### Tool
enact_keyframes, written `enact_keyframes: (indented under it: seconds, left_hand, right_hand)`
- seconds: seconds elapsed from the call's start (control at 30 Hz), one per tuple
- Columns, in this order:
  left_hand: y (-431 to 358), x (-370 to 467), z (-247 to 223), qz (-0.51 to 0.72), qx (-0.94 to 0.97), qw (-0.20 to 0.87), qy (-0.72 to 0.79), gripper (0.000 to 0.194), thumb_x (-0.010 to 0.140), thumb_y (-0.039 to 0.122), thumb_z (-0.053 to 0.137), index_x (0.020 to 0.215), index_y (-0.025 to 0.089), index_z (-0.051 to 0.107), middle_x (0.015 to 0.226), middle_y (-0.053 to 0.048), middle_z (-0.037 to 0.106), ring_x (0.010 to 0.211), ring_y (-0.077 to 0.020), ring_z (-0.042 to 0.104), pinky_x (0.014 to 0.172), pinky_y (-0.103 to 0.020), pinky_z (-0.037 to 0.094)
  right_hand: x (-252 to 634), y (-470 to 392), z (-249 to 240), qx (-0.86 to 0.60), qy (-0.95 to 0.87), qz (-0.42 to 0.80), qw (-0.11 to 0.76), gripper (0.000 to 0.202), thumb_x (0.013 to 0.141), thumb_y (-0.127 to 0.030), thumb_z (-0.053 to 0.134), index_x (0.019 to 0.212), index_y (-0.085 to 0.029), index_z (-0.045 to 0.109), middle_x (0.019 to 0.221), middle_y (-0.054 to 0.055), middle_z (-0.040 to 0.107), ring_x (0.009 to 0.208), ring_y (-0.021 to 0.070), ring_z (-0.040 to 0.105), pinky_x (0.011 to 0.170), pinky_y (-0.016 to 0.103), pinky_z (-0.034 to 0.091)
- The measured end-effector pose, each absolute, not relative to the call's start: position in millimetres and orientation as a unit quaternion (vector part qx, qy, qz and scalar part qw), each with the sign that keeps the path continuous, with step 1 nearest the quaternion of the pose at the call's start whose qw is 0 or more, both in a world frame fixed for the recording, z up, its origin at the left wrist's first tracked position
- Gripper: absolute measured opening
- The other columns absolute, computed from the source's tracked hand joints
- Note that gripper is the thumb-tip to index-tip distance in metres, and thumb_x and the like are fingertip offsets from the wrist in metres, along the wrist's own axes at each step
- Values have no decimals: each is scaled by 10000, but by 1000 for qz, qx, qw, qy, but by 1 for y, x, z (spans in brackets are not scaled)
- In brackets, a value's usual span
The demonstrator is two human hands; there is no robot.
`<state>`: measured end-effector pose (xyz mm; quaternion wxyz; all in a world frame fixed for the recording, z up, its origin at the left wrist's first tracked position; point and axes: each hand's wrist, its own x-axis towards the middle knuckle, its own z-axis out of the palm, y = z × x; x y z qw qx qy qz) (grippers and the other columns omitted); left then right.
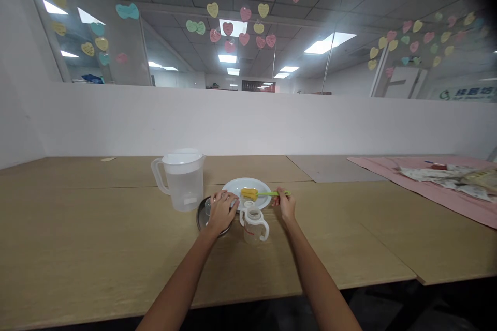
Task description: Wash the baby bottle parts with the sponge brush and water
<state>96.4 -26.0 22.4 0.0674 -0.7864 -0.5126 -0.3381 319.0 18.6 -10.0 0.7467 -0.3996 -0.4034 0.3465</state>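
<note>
A bottle brush [249,194] with a yellow sponge head and green handle is in my right hand [286,205], whose fingers close on the handle. The brush head lies over a white plate [244,182]. My left hand [222,211] reaches over a round metal tray [202,220] beside the plate, fingers stretched out and somewhat apart; what lies under them is hidden. A clear cap-like piece [208,207] shows at its left. Between my hands, nearer to me, stands a clear baby bottle [253,226], uncapped, with a white two-handled collar. A small white ring-like part [248,205] is just behind it.
A clear plastic pitcher [184,181] with liquid in it stands left of the tray. On the right, a pink cloth [380,173] carries papers and packets [446,178]. A white low wall [248,121] with glass above closes off the back of the wooden table [97,248].
</note>
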Motion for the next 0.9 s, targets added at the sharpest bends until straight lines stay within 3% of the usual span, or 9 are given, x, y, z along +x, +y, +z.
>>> enact_keyframes:
  seconds: [0.17,0.47,0.67,0.9]
  left_hand:
    - [-28,106,28,-284,-804,30,-521,348,874,387,309,945,280,632,1002,-26,638,1118,-255,409,953,-490,181]
    - [-28,111,46,-230,-821,-17,-523,348,864,364,329,886,265,662,947,-72,653,1057,-265,477,930,-519,224]
    - [-20,109,30,-371,-744,-14,-556,233,785,302,499,955,215,633,1000,-66,648,994,-226,543,954,-422,274]
    - [-17,101,18,-502,-704,22,-502,168,769,261,524,902,194,602,876,-33,657,827,-182,589,801,-315,415]
  right_hand:
    - [318,18,-10,-393,-397,370,743,352,630,-487,610,520,-169,506,337,-52,461,279,75,393,305,203,340]
    - [319,18,-10,-378,-376,398,747,290,617,-422,627,546,-164,514,349,-57,467,268,70,383,290,202,342]
    - [321,15,-3,-369,-296,409,780,292,605,-423,642,561,-172,499,344,-68,458,274,66,388,300,195,360]
    - [317,9,5,-347,-284,487,749,275,630,-369,657,566,-171,477,346,-72,451,275,44,324,287,181,362]
